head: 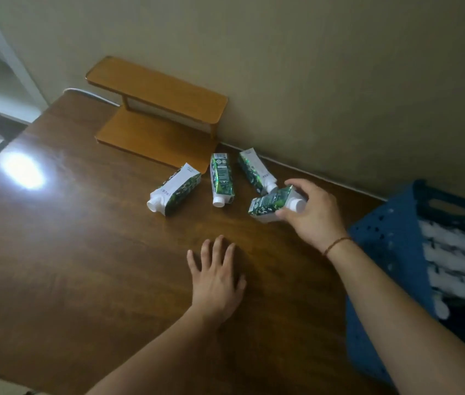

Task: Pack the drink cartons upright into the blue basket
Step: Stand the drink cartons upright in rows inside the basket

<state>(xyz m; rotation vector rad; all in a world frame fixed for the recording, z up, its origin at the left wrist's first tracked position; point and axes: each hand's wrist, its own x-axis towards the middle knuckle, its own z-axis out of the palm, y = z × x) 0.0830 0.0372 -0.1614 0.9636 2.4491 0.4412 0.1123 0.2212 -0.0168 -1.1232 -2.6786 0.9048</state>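
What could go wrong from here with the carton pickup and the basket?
1. The right hand grips a carton lying on its side near its cap; it must be turned upright before the basket, or it may go in flat.
2. That carton sits close to another carton by the wall; lifting could knock it.
3. The basket already looks full of cartons, so the remaining gap may be tight.
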